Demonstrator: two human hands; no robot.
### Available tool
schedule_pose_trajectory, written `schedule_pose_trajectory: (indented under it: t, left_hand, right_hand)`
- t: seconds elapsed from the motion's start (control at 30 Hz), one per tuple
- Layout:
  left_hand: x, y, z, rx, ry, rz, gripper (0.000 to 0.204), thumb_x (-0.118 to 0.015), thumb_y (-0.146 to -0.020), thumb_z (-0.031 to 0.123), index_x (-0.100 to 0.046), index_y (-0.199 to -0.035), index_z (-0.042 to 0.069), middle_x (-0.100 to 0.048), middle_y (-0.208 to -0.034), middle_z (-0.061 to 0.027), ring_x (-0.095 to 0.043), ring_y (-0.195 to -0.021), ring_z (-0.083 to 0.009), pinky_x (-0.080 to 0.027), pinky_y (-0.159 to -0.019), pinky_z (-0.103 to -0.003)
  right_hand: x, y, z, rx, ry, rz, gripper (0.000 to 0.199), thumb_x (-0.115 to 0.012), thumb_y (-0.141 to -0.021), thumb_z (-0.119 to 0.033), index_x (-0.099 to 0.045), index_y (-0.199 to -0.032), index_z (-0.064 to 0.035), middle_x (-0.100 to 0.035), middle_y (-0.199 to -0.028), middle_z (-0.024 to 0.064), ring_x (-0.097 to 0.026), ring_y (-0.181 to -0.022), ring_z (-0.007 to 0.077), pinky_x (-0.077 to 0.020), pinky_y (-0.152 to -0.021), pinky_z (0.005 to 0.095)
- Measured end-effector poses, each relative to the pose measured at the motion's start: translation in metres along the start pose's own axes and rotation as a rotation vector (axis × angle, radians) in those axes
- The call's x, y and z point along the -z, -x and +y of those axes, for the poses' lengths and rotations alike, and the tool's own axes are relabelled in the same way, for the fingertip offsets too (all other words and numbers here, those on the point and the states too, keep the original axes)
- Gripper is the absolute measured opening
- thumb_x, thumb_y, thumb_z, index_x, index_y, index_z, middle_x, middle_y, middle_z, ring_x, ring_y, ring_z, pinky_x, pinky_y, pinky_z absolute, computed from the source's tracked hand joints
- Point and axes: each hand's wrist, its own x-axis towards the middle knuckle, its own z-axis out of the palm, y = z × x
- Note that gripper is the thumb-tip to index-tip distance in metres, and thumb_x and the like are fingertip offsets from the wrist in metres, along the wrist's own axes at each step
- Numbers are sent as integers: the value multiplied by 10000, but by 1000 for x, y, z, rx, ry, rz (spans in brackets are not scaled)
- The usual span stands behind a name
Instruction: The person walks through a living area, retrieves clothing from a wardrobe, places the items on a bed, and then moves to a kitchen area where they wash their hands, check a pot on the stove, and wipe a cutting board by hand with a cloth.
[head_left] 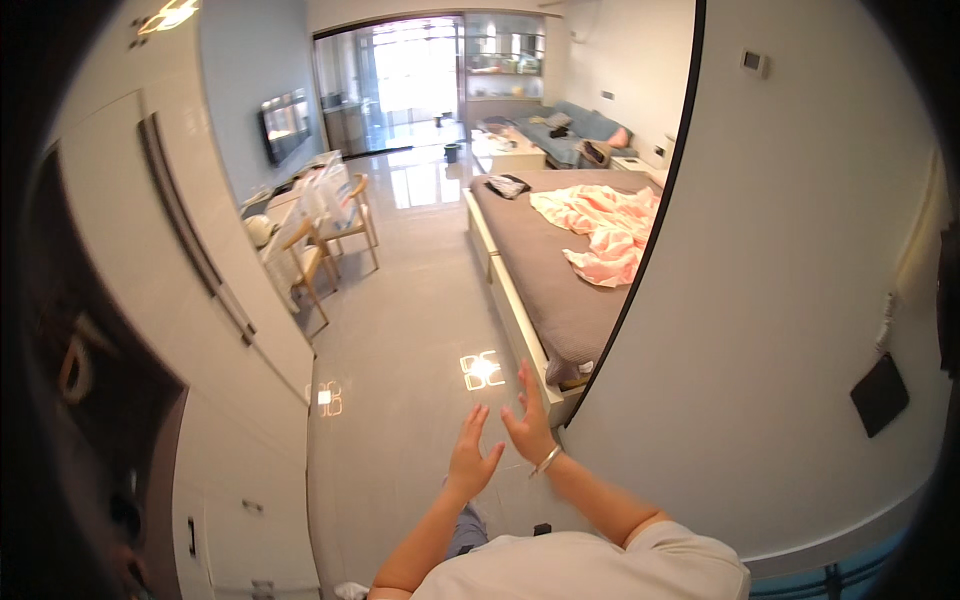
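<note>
Both my hands are raised in front of my body, palms turned toward each other with a small gap between them. My left hand (474,458) has its fingers stretched upward and the thumb apart; it holds nothing. Just to its right and a bit higher, my right hand (528,418) is likewise stretched out and bare, with a pale bracelet (546,460) around the wrist. Neither hand touches anything. Beyond the right hand is the near corner of a bed (540,260) with a brown cover, on which a crumpled pink blanket (605,225) lies.
White cabinets (240,430) line the left side. Farther along stand wooden chairs (312,265) at a cluttered table, beneath a wall screen (285,125). A grey wall (760,300) rises on the right. A blue sofa (570,130) and glass doors (400,90) are at the far end.
</note>
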Motion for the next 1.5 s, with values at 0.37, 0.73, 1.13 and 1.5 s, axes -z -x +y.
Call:
schedule_pose_trajectory:
  t: [0.37, 0.73, 1.13, 1.5]
  left_hand:
    - [6, -350, -140, -158, 140, -202, 480, -579, -716, 30, -445, -1176, 36, -424, -1224, -141, -388, -1152, -288, -304, -963, -361]
    - [-103, -585, -197, -313, 344, -619, 469, -562, -732, 25, -428, -1182, 16, -426, -1209, -153, -396, -1134, -290, -301, -958, -360]
    - [-177, -775, -245, -461, 489, -871, 478, -566, -729, 35, -418, -1183, 18, -418, -1205, -162, -399, -1125, -297, -300, -953, -367]
    - [-221, -906, -226, -680, 592, -960, 487, -584, -712, 12, -431, -1174, 12, -440, -1187, -175, -427, -1116, -311, -337, -932, -369]
  right_hand:
    - [67, -342, 68, 145, 117, 786, 675, -460, -755, -46, -149, -1348, -134, -286, -1333, 107, -307, -1209, 235, -257, -975, 438]
    - [186, -475, 108, 320, 309, 1075, 686, -477, -811, -52, -76, -1362, -131, -502, -1131, 151, -462, -1064, 210, -350, -900, 307]
    - [388, -562, 84, -112, 160, 1553, 708, -447, -792, -50, -94, -1345, -316, -517, -1054, 100, -579, -801, 194, -444, -664, 337]
    - [365, -562, 133, -293, 303, 1861, 641, -452, -771, -6, -258, -1300, -310, -439, -1087, 73, -559, -844, 208, -428, -703, 400]
